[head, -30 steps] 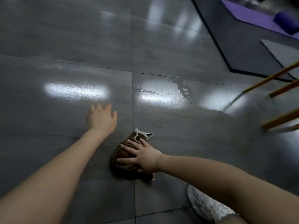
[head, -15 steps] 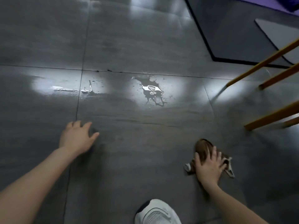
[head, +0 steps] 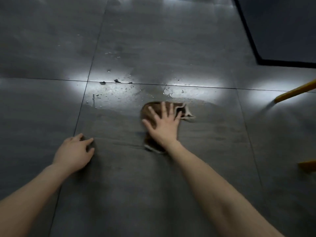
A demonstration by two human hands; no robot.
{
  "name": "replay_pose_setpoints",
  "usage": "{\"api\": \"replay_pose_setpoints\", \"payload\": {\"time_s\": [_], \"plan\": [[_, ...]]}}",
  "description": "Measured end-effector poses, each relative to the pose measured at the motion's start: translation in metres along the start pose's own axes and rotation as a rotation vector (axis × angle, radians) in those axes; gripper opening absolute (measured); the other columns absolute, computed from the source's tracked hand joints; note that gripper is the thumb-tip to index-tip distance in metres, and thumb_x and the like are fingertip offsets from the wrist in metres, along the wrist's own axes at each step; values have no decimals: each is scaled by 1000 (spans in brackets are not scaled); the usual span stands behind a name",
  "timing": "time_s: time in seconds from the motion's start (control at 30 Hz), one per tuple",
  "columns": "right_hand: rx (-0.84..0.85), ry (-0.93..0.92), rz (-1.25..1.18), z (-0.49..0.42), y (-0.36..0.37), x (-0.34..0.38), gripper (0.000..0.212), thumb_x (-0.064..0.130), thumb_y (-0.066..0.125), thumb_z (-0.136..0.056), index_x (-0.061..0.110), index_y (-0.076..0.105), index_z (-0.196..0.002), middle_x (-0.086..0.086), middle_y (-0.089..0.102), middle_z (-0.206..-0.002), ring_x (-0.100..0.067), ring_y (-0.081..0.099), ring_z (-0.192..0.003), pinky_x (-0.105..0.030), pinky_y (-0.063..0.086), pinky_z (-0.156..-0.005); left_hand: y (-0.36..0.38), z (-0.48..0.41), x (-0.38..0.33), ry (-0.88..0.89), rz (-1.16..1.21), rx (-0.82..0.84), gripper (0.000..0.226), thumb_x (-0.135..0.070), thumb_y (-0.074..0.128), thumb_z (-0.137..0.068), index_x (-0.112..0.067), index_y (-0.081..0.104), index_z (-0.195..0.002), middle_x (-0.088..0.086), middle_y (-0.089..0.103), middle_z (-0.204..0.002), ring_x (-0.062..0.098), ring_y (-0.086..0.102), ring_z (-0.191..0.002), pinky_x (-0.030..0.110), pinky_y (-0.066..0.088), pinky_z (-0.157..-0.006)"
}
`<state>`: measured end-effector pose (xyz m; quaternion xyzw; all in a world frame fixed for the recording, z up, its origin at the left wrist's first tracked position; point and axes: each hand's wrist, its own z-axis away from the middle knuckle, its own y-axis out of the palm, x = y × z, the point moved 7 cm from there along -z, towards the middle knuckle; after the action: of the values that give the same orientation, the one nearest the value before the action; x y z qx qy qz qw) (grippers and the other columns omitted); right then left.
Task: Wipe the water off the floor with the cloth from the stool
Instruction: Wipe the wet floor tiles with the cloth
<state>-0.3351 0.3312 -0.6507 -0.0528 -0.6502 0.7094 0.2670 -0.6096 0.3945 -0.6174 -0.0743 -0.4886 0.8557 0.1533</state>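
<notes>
A brown cloth [head: 152,108] with a pale hem lies bunched on the dark grey tiled floor [head: 153,185]. My right hand [head: 164,124] presses flat on top of it, fingers spread. Just beyond the cloth, water drops and a thin wet film [head: 119,93] glisten along the tile joint, with a few dark blobs [head: 117,80] on the joint itself. My left hand [head: 75,151] rests palm-down on the floor to the left, fingers apart, holding nothing.
Yellow wooden stool legs [head: 294,92] come in at the right edge, a second piece [head: 307,165] lower down. A darker mat with a black border [head: 253,48] lies at the back right. Bright light reflections stretch across the tiles.
My right hand has pushed the cloth forward and left, from near the stool legs up to the wet patch. The view moved closer to the floor; the shoe is out of sight.
</notes>
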Motion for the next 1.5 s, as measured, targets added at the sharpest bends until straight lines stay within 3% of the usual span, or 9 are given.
{"api": "replay_pose_setpoints", "payload": {"time_s": [0.2,0.4,0.6,0.8,0.9,1.03,1.17,1.37,1.5], "plan": [[-47,-496,121,58,15,17,50,52,40,-89,41,40,-137,-6,46,-147,-35,40,-136,-56,23,-110,-19,-3,7,-45,67,-32,46,-37,48,-89,-27,47,-134,16,36,-149,37,37,-133,37,33,-110],[11,-122,109,-25,-41,-122,75,62,31,-84,29,20,-150,-14,24,-157,-38,24,-143,-62,21,-113,-15,-2,22,-84,98,-46,49,-35,49,-89,-28,42,-138,14,36,-149,36,32,-135,38,32,-111],[-75,213,-85,-24,-44,-107,53,58,29,-95,43,25,-146,-10,8,-161,-28,3,-149,-56,-1,-116,-18,-1,35,-137,136,-105,50,-34,51,-88,-27,42,-137,17,38,-147,36,33,-134,41,32,-111],[-160,385,-67,-58,-34,-63,86,65,10,-75,24,25,-150,-20,10,-159,-41,4,-146,-65,1,-113,-18,-3,68,-221,205,-219,46,-28,53,-88,-17,49,-133,21,42,-143,39,36,-131,44,32,-109],[-101,187,-8,-92,-16,19,75,59,20,-82,26,28,-149,-15,9,-160,-40,5,-146,-65,3,-114,-11,-5,92,-264,247,-218,44,-22,53,-87,-14,51,-131,22,42,-143,40,37,-131,44,33,-109],[-5,-565,80,9,47,154,54,54,35,-90,32,45,-138,-13,27,-156,-41,21,-143,-66,13,-111,-13,-19,112,-256,281,-234,43,-19,52,-88,-13,52,-131,21,43,-144,39,36,-134,42,31,-112],[129,-913,148,67,37,95,49,56,37,-93,38,41,-138,-7,33,-154,-34,26,-143,-58,16,-114,-23,-36,133,-287,257,-300,43,-19,54,-87,-3,53,-127,27,49,-135,44,43,-125,46,37,-106],[-132,190,91,-93,-33,-44,75,65,20,-82,28,35,-145,-14,17,-159,-37,13,-145,-62,7,-115,-31,-58,160,-374,355,-395,45,-13,52,-86,1,47,-129,34,48,-129,50,43,-118,51,37,-102],[-94,207,58,-158,1,95,73,65,27,-88,29,23,-150,-20,6,-159,-43,3,-145,-65,2,-114,-41,-68,180,-396,433,-531,50,-5,49,-83,0,40,-133,35,48,-127,49,44,-117,50,35,-102]]}}
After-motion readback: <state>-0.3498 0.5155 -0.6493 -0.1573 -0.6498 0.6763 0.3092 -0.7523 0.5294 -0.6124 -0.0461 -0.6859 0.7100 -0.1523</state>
